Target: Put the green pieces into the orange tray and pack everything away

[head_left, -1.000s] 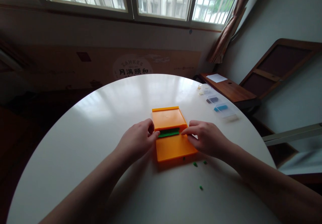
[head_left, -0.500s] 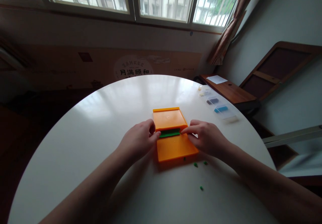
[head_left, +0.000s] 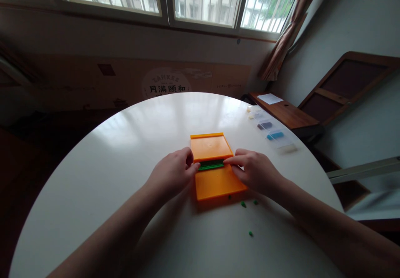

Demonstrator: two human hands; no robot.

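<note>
An orange plastic case (head_left: 214, 186) lies opened flat on the white table, its two panels joined at a middle channel. Inside that channel runs a studded green strip (head_left: 211, 165), which looks like toy building bricks. My left hand (head_left: 173, 169) is closed at the case's left edge, curled fingers beside the upper panel and thumb tip at the strip's left end. With its index fingertip on the strip's right end, my right hand (head_left: 254, 167) is bent over the case's right edge. Whether a small piece sits under those fingers is hidden.
Loose small green pieces, one green piece (head_left: 243, 204) among them, lie near the case's front edge on the round white table (head_left: 125, 194). Clear bags with a blue piece (head_left: 275, 136) and a dark piece (head_left: 264, 125) rest at the right rim. Beyond is a wooden desk (head_left: 290, 117).
My right index fingertip has shifted slightly left along the end of the green strip. My left hand and the case look the same.
</note>
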